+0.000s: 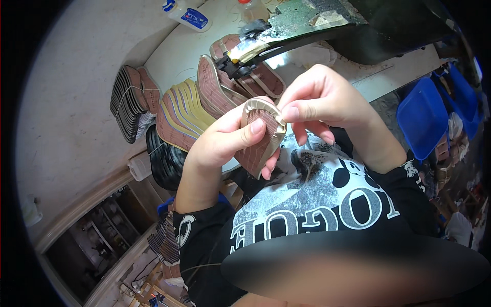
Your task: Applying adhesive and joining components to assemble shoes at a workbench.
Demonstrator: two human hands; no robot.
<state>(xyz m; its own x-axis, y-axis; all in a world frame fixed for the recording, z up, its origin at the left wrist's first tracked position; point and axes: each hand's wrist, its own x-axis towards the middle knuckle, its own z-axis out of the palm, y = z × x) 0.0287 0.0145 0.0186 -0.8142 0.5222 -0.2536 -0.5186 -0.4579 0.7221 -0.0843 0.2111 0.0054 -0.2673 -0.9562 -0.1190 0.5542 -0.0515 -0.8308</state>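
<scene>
In front of my chest, my left hand (232, 135) grips a shoe insole (260, 146) with a reddish-brown lined face and a beige edge strip. The thumb lies on the face, and the other fingers pass behind it. Around the rounded end, the edge strip is gathered into small pleats. My right hand (319, 100) pinches the strip at the right side of that end between thumb and forefinger. Its other fingers curl loosely below. The fingertips partly cover the spot being pinched.
Beyond my hands, stacked insoles (184, 110) stand on the white table (176, 56), with a tied bundle (128, 102) by the wall. A sewing machine (302, 25) occupies the far side. A bottle (186, 16) lies at the back; blue chairs (422, 117) stand at right.
</scene>
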